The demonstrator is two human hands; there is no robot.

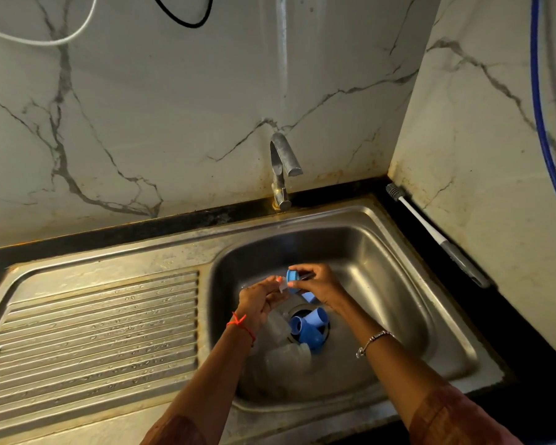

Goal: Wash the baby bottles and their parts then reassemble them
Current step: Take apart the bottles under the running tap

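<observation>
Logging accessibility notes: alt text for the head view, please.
Over a steel sink, the right hand grips a blue ring and the left hand pinches a small clear part. Clear bottles and blue caps lie in the sink.

Two walls clad in white marble-look tile with grey veins, the back wall (pixel 174 107) and the right side wall (pixel 482 149), meet in a corner stained rusty brown along its foot, above a narrow black countertop (pixel 77 234). Set into it is a stainless steel sink (pixel 408 252) whose ribbed drainboard (pixel 103 332), beaded with water drops, lies left of the basin, and a dull metal faucet (pixel 281 168) stands at the back rim. A white cable (pixel 45 42) and a black cable (pixel 187 23) loop down the back wall, a blue hose (pixel 539 107) runs down the side wall, and the light is dim and warm.
</observation>
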